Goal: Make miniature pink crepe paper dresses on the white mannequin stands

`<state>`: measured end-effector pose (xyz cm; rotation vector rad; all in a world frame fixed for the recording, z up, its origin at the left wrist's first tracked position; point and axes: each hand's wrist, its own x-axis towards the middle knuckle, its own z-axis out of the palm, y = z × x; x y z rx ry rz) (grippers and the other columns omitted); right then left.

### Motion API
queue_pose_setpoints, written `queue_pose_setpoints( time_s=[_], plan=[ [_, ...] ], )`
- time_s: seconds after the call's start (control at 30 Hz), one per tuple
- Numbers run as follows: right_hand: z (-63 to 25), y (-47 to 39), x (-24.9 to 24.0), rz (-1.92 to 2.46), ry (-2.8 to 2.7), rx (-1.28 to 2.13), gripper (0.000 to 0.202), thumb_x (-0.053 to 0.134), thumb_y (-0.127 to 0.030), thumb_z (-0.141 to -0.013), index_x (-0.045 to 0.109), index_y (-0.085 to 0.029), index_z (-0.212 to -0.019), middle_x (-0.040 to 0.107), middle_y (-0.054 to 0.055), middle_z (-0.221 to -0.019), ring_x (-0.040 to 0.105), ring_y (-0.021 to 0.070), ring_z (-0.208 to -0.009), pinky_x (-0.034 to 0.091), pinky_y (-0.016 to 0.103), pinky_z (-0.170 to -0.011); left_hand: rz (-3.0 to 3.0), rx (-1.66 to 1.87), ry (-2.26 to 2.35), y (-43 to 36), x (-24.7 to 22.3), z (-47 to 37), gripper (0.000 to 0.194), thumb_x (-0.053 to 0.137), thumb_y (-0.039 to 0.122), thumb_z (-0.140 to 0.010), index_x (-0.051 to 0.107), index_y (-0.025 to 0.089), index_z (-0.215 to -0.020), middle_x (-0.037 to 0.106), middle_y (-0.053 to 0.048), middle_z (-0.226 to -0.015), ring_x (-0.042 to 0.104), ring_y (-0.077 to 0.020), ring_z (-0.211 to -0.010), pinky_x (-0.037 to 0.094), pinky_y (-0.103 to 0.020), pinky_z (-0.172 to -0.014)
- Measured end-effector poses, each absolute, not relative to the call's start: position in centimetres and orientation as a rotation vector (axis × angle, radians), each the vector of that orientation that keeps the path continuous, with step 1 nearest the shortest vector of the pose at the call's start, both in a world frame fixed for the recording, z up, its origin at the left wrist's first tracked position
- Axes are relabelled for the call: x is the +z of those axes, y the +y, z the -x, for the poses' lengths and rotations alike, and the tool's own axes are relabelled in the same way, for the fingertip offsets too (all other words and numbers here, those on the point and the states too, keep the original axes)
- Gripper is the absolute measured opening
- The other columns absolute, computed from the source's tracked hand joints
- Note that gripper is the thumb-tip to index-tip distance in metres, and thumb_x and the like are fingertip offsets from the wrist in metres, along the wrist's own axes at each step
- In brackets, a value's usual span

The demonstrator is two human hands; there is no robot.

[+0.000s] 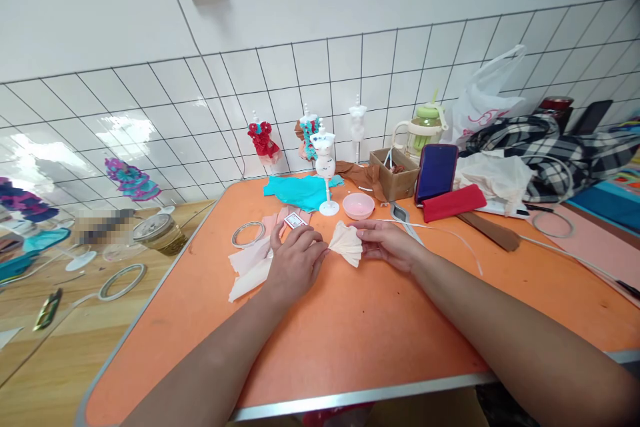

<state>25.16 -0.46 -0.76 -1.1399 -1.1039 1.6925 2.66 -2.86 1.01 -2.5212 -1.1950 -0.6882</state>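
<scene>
A cream fan (347,245), crimped paper or cloth, is between the two hands, above the near-middle part of the orange table (360,340). The left hand (296,260) has its fingers curled in, pinching the fan's narrow, gathered end on the left, probably to hold the folds bunched at one point. The right hand (390,247) has its thumb and fingers nearly together on the fan's wide right edge; this grip likely spreads the pleats and steadies the loose side.

Cream strips (250,282) lie just left of the left hand, seemingly placed for easy reach, with a ring of tape (249,235) beside them. A white dress stand (326,165) is upright just beyond the hands, its front unblocked, perhaps so it can be reached from the chair side.

As for containers, a pink bowl (359,216) sits right of the stand's base; its contents are too faint to tell. Farther right, an open cardboard box (401,188) holds brownish bits, with something white poking out. Behind it, a lidded bottle (425,138) shows green inside. On the wooden table at far left, a clear jar (163,240) has its lid on; what fills it is unclear.
</scene>
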Motion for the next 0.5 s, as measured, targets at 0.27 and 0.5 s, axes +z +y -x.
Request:
queue_pose_setpoints(
  time_s=[0.27,0.5],
  plan=[
    [-23.8,-1.3,-0.7,1.152,-1.469,1.259,0.055,0.065,-0.030,-0.071,0.053,-0.018,-0.123,0.066,0.004,-0.092,0.062,0.0158,-0.082,0.048,0.026,-0.072,2.635,-0.612,-1.092,-3.1,0.7,-3.0,0.020,0.047,0.021,-0.091,0.066,0.027,-0.088,0.069,0.001,-0.091,0.057,-0.0198,-0.105,0.010,-0.054,-0.108],
    [-26.2,0.2,0.1,1.357,-1.439,1.114,0.042,0.053,-0.033,-0.081,0.056,-0.017,-0.119,0.069,0.005,-0.081,0.057,0.0122,-0.060,0.047,0.025,-0.061,2.748,-0.661,-1.119,-3.0,0.7,-3.0,0.020,0.046,0.021,-0.090,0.066,0.024,-0.090,0.069,-0.001,-0.098,0.051,-0.0218,-0.116,0.027,-0.046,-0.107]
  ],
)
